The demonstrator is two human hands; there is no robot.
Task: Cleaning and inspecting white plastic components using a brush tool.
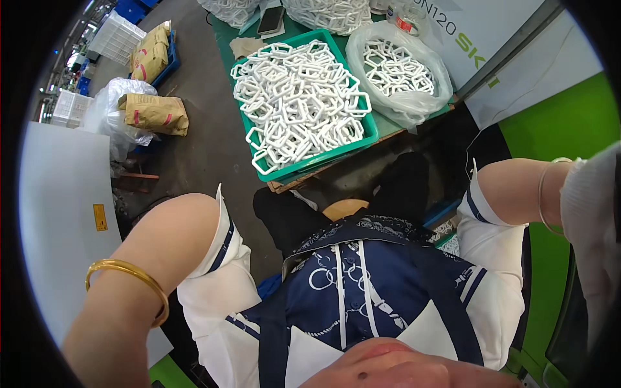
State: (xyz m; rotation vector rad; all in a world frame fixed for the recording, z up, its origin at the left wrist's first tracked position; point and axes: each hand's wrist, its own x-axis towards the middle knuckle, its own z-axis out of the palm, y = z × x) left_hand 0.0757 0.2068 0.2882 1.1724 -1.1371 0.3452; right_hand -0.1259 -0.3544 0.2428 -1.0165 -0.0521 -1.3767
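Both my arms are raised towards my head. My left forearm point(139, 271) wears a gold bangle, and the hand beyond it is cut off at the lower left rim. My right wrist point(546, 194) wears a thin bracelet. Past it, at the right rim, is white fabric point(592, 226) that may cover my right hand; its fingers do not show. In front of my knees a green tray point(372, 132) on a green table is heaped with white plastic rectangular rings point(297, 97). Neither hand touches them.
A clear bag point(398, 68) of the same rings sits right of the tray, and a phone point(270, 21) lies behind it. Brown sacks point(155, 113) and white crates point(116, 35) stand on the floor at left. A white panel point(58, 207) is at left, a green machine point(569, 116) at right.
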